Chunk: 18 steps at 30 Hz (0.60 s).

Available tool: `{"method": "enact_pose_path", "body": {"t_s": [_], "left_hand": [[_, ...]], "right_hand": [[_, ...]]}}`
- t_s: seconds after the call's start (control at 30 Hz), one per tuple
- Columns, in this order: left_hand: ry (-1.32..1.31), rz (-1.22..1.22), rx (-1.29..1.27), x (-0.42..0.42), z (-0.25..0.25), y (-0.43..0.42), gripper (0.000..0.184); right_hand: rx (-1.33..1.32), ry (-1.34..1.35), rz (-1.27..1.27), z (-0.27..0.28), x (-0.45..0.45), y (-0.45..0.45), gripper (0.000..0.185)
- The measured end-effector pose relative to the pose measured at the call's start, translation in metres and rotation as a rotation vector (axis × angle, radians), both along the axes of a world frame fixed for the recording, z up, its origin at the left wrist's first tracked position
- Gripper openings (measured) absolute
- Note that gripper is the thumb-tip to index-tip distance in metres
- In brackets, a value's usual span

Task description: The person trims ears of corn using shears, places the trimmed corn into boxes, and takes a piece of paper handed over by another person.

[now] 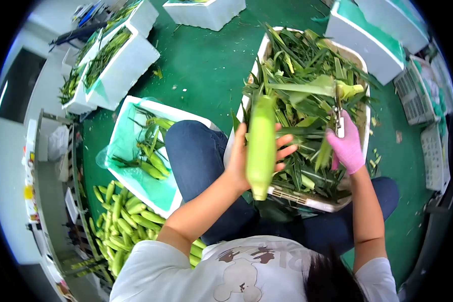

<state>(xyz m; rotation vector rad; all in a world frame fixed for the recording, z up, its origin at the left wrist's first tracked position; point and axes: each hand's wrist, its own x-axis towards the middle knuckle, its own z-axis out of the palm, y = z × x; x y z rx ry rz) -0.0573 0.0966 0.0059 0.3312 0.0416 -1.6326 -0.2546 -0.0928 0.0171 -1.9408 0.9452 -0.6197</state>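
Observation:
A green ear of corn, slightly blurred and with its husk on, lies upright across the palm of my left hand. The thumb is on one side and the fingers spread out on the other, holding it loosely. My right hand, in a pink glove, is closed round metal pruning shears. By the blades is a cut corn stalk end with a long leaf. Both hands are over a large white bin heaped with green husks and leaves.
A white foam box lined with green plastic holds several ears beside my left knee. Peeled-down corn ears lie piled on the green floor. More foam boxes stand at the left, and crates at the right.

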Motion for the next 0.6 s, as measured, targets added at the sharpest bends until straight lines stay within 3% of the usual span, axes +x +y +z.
{"method": "enact_pose_path", "body": {"t_s": [0.03, 0.07, 0.13, 0.23, 0.27, 0.33, 0.4, 0.43, 0.5, 0.6], "left_hand": [[-0.102, 0.073, -0.010, 0.012, 0.005, 0.019, 0.080], [0.040, 0.124, -0.079, 0.024, 0.011, 0.042, 0.078], [-0.021, 0.299, -0.197, 0.059, 0.019, 0.105, 0.076], [-0.217, 0.779, 0.179, 0.117, 0.012, 0.257, 0.058], [-0.257, 0.860, 0.316, 0.134, 0.007, 0.323, 0.057], [-0.250, 1.099, 0.702, 0.147, 0.001, 0.466, 0.057], [-0.491, 1.391, 1.129, 0.146, -0.016, 0.632, 0.048], [-0.390, 1.731, 1.225, 0.135, -0.013, 0.684, 0.047], [-0.306, 1.973, 1.339, 0.113, -0.012, 0.788, 0.059], [-0.123, 2.288, 1.399, 0.157, -0.025, 0.784, 0.052]], "right_hand": [[-0.195, 0.178, 0.048, -0.001, -0.003, -0.014, 0.041], [-0.391, 0.349, 0.099, -0.003, -0.005, -0.027, 0.043], [-0.426, 0.997, 0.267, 0.024, -0.012, -0.042, 0.046], [-0.463, 0.896, 0.374, 0.042, -0.038, -0.055, 0.048], [-0.326, 0.778, 0.432, 0.049, -0.046, -0.061, 0.053], [0.461, 0.349, 0.483, 0.061, -0.053, -0.069, 0.060], [0.729, 0.089, 0.416, 0.069, -0.042, -0.066, 0.065], [0.663, 0.055, 0.341, 0.056, -0.036, -0.076, 0.062], [0.465, 0.122, 0.167, 0.021, -0.010, -0.105, 0.059], [0.344, 0.152, -0.011, -0.060, 0.021, -0.147, 0.051]]}}
